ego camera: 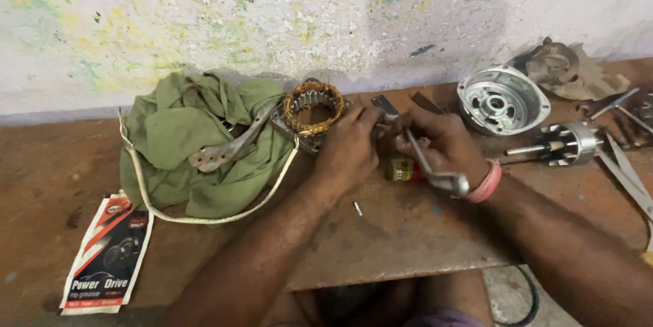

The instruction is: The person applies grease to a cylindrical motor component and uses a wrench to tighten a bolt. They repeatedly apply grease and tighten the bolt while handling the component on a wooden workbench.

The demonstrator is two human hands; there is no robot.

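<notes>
On a rusty brown workbench (408, 232), the left hand (348, 147) and right hand (442, 143) meet near the back edge, the left fingers curled against a copper-wound stator (313, 106), the right fingers clenched around a metal wrench (432, 167). A green rag (183, 136) lies toward the left, an aluminium housing (502, 100) and rotor (568, 143) toward the right, and a grease sachet (109, 255) at the front left corner.

A rust-brown, scuffed metal worktop (408, 232) carries a crumpled olive-green cloth (197, 143) and a ring-shaped stator with copper-orange windings (314, 106). The looping cord (204, 218) is cream. The flat sachet (109, 255) is white, red and black. The round cast housing (502, 101) is bright silver. The wristband (487, 183) is pink. The wall (272, 14) is whitish, flecked green and yellow.
</notes>
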